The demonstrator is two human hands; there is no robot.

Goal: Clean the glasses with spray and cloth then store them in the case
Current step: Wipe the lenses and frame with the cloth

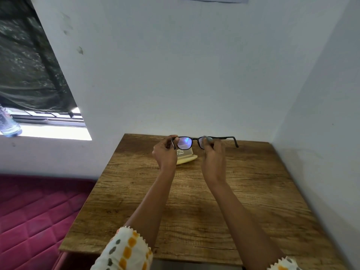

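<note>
Black-framed glasses (pixel 191 140) are held up above the far part of the wooden table (pixel 194 201). My left hand (pixel 165 152) pinches the frame's left end, where the left temple arm looks folded in. My right hand (pixel 212 154) presses a small grey cloth (pixel 208 139) against the right lens. The right temple arm sticks out open to the right. The left lens shows a bluish glare. Behind and below the glasses stands a small clear spray bottle with printed text (pixel 184 152), resting against a pale yellow case (pixel 188 159) on the table, partly hidden by my left hand.
White walls close in behind the table and on its right. A magenta quilted mattress (pixel 35 215) lies left of the table. A window with a dark curtain (pixel 29 65) and a bottle (pixel 8 123) on its sill is at the upper left.
</note>
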